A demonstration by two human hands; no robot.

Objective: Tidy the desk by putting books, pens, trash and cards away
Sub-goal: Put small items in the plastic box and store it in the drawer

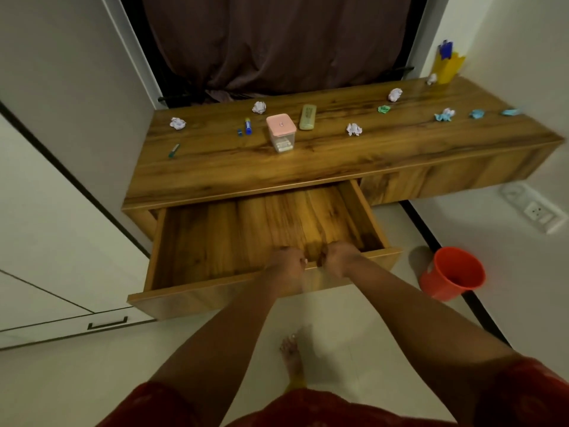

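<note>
Both the left hand (288, 262) and right hand (338, 257) curl over the front edge of the open drawer (246, 235), gripping it. Paper balls (354, 129) and pens (248, 126) lie scattered on the table (215, 167); gathering them into drawer or red bin (452, 272) looks next.

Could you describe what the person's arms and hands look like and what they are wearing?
Both forearms are bare down to the left hand and right hand; no watch, bracelet or glove is visible on either. The short sleeves are dark red and end above the elbows, matching the red garment at the bottom of the view. Rings cannot be made out.
</note>
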